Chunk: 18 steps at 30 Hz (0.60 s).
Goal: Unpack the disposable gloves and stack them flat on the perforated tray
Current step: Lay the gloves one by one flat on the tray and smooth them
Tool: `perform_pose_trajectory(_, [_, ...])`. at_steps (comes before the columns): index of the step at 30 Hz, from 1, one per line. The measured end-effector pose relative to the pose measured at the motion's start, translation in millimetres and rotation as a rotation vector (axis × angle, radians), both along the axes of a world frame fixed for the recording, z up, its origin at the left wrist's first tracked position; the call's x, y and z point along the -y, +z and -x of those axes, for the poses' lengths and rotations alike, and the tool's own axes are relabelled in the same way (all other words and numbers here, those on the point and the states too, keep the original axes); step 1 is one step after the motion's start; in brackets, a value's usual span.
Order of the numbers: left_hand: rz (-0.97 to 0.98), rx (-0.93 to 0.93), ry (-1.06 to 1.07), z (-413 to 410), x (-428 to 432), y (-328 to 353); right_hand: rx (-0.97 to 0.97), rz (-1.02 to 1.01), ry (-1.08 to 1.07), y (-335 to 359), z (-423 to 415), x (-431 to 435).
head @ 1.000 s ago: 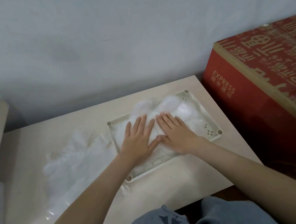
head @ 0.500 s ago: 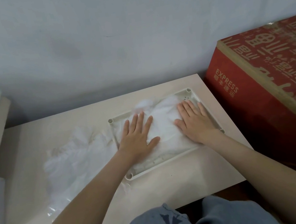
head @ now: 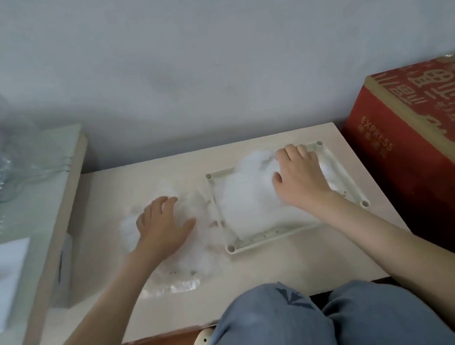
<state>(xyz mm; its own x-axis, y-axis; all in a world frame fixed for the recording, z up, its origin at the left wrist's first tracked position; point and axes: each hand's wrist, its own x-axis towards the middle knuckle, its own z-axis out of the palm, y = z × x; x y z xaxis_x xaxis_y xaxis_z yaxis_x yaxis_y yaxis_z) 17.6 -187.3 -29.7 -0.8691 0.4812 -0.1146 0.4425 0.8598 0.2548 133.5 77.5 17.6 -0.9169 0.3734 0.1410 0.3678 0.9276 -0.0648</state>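
Pressing gloves (head: 248,198) by far tray (head: 271,235) rim, right hand (head: 299,179) flat | left hand (head: 160,226) spread

We see both forearms (head: 107,302) bare down to the frame edge, left hand (head: 160,226) and right hand (head: 300,180) bare too. Grey-blue trousers (head: 275,339), dark angular print (head: 294,299) on one knee.

The single head-worn wide-angle camera looks forward and steeply down from above the person's knees (head: 273,328) onto the near counter (head: 265,279), the left hand (head: 160,226) and right hand (head: 299,179) mid-frame, the wall (head: 203,57) filling the top.
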Motion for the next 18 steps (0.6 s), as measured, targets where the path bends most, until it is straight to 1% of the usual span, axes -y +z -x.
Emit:
perform_pose_trajectory(3, [0.1,0.048,-0.028,-1.7,38.3,-6.4,0.05,0.127,0.158,10.2,9.8,23.3])
perform_pose_trajectory(6, [0.173,0.086,-0.071,-8.5,61.4,-10.8,0.21,0.286,0.317,16.9,14.1,43.3])
perform_pose_trajectory(7, [0.166,0.073,-0.083,-10.3,64.1,-11.3,0.255,0.32,0.356,18.2,14.7,48.6])
perform_pose_trajectory(9, [0.092,0.038,-0.078,-11.9,66.4,-10.9,0.323,0.41,0.39,21.4,15.3,59.3])
perform_pose_trajectory(14, [-0.067,-0.103,-0.001,-5.9,66.7,-3.1,0.364,0.868,0.233,31.5,14.8,77.1])
perform_pose_trajectory(16, [-0.195,-0.167,0.069,-7.6,64.3,5.4,0.383,1.072,0.164,34.6,16.2,80.1])
perform_pose_trajectory(18, [-0.344,-0.208,0.092,-11.7,57.5,18.5,0.493,1.243,0.104,35.8,17.6,80.5])
